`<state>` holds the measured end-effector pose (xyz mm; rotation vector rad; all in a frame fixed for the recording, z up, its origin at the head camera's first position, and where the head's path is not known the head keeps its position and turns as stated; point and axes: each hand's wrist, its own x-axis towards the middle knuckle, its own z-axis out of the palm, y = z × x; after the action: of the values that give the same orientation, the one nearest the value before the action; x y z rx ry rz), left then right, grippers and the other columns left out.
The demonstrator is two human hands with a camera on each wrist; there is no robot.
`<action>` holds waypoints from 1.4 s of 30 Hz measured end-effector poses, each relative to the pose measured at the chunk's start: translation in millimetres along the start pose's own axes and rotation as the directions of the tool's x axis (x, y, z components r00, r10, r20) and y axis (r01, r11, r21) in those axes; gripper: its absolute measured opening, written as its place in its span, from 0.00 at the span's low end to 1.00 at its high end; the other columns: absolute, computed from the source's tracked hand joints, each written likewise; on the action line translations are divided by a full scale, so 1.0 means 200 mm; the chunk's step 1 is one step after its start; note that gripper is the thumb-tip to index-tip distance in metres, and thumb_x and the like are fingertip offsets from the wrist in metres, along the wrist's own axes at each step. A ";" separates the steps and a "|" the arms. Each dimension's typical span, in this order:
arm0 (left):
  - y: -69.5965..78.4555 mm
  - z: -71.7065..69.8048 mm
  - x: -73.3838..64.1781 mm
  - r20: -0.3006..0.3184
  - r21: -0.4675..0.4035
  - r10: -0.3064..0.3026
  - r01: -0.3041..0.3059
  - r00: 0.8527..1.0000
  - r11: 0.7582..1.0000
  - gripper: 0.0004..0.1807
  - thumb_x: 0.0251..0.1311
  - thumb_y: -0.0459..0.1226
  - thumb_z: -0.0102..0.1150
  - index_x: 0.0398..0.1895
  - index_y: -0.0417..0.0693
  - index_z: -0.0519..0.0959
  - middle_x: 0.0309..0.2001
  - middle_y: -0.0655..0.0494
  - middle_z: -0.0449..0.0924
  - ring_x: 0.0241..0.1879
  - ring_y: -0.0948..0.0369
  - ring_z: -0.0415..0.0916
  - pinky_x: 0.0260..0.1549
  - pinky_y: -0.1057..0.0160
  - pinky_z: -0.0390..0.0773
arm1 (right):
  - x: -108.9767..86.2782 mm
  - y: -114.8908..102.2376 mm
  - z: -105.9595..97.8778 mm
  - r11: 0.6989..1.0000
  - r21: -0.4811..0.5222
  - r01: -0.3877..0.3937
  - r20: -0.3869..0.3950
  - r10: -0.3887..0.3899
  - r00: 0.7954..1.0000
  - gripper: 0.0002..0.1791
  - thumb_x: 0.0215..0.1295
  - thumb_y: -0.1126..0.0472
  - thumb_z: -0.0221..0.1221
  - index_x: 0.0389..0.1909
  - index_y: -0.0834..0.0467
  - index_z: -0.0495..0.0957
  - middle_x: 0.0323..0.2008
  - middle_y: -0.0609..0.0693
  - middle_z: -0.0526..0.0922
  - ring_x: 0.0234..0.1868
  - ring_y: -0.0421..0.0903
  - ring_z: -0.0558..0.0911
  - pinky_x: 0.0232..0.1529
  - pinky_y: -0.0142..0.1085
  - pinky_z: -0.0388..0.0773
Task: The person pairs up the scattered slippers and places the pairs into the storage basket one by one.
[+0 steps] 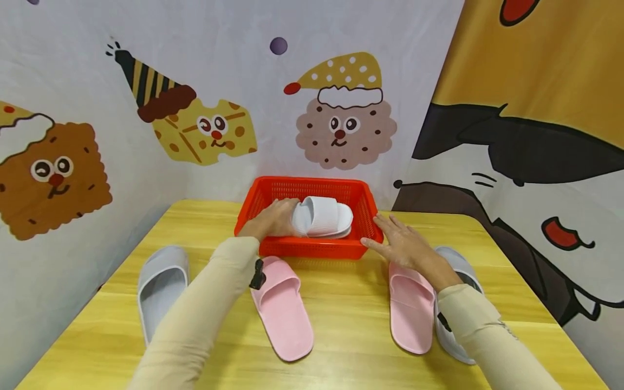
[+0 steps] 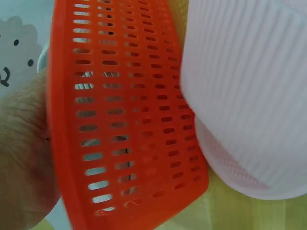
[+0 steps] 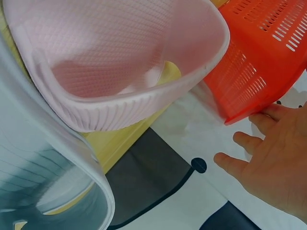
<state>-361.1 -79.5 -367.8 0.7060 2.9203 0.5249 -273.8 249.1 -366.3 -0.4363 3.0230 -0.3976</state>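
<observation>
In the head view, a pair of white slippers [image 1: 324, 216] lies sideways in the red basket [image 1: 312, 249], one on top of the other. My left hand [image 1: 277, 218] reaches over the basket's near left side and grips the slippers at their left end; its fingertips are hidden. Through the slotted basket wall [image 2: 120, 110], the left wrist view shows little of that hand. At the basket's right side is my right hand [image 1: 402, 241], fingers spread and fairly straight. Its fingertips [image 3: 269, 112] touch the basket's outside in the right wrist view.
A pink slipper [image 1: 287, 319] stands before the basket, another pink slipper [image 1: 411, 319] under my right hand. Grey slippers lie at the far left [image 1: 163, 287] and beside the right pink one [image 1: 458, 260]. Behind the wooden table [image 1: 351, 325] hangs a cartoon-printed cloth [image 1: 273, 108].
</observation>
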 end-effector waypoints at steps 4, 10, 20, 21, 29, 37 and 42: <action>-0.01 0.02 0.01 0.021 0.019 0.001 -0.002 1.000 1.000 0.44 0.52 0.49 0.77 0.68 0.42 0.67 0.55 0.50 0.75 0.57 0.51 0.70 0.71 0.48 0.55 | 0.00 -0.01 0.02 1.000 -0.011 -0.005 0.002 0.005 1.000 0.54 0.68 0.23 0.41 0.81 0.58 0.50 0.79 0.61 0.51 0.77 0.66 0.46 0.70 0.67 0.45; 0.00 0.03 0.03 0.058 0.055 0.015 -0.018 0.998 0.998 0.40 0.58 0.45 0.71 0.71 0.39 0.66 0.61 0.45 0.75 0.63 0.48 0.69 0.73 0.46 0.49 | 0.00 -0.01 0.01 1.000 -0.023 -0.002 -0.013 0.001 1.000 0.53 0.69 0.25 0.41 0.81 0.59 0.50 0.79 0.61 0.51 0.77 0.66 0.47 0.70 0.66 0.45; -0.05 0.08 0.07 0.116 0.033 -0.056 0.053 0.992 0.998 0.42 0.60 0.41 0.72 0.75 0.43 0.63 0.66 0.47 0.71 0.65 0.49 0.65 0.72 0.45 0.50 | 0.00 -0.01 0.03 1.000 -0.015 0.003 -0.027 -0.004 1.000 0.53 0.69 0.24 0.40 0.81 0.59 0.50 0.79 0.61 0.51 0.77 0.65 0.46 0.71 0.66 0.45; -0.06 0.08 0.09 0.118 0.028 -0.054 0.051 0.992 0.998 0.42 0.60 0.40 0.72 0.75 0.44 0.63 0.67 0.47 0.70 0.66 0.49 0.64 0.72 0.45 0.50 | 0.00 -0.01 0.03 1.000 -0.015 0.001 -0.030 -0.002 1.000 0.53 0.69 0.24 0.40 0.81 0.59 0.50 0.79 0.61 0.51 0.77 0.65 0.47 0.71 0.66 0.45; -0.07 0.12 0.13 0.166 -0.037 -0.071 0.078 0.984 0.996 0.38 0.62 0.42 0.70 0.74 0.49 0.66 0.64 0.50 0.73 0.62 0.51 0.68 0.70 0.47 0.59 | 0.00 -0.01 0.03 1.000 -0.007 -0.007 -0.025 0.007 1.000 0.53 0.68 0.24 0.41 0.81 0.58 0.50 0.79 0.61 0.51 0.77 0.66 0.47 0.71 0.66 0.45; 0.00 0.09 0.09 0.154 0.023 -0.051 0.048 0.987 0.999 0.46 0.61 0.44 0.69 0.78 0.40 0.57 0.78 0.40 0.52 0.77 0.43 0.47 0.73 0.46 0.48 | -0.01 0.00 0.04 1.000 -0.013 0.000 -0.046 -0.001 0.999 0.52 0.69 0.25 0.42 0.81 0.58 0.51 0.79 0.60 0.51 0.78 0.64 0.47 0.71 0.65 0.46; 0.01 0.09 0.09 0.118 0.021 -0.071 0.069 0.990 0.997 0.44 0.61 0.41 0.69 0.78 0.43 0.59 0.78 0.41 0.52 0.76 0.41 0.47 0.71 0.41 0.51 | 0.00 0.00 0.04 1.000 -0.009 -0.002 -0.050 0.001 0.999 0.53 0.69 0.25 0.42 0.81 0.58 0.51 0.79 0.59 0.52 0.78 0.63 0.48 0.71 0.65 0.46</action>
<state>-374.3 -64.2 -384.2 0.6111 2.8295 0.4357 -272.2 246.6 -374.0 -0.4309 3.0741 -0.4016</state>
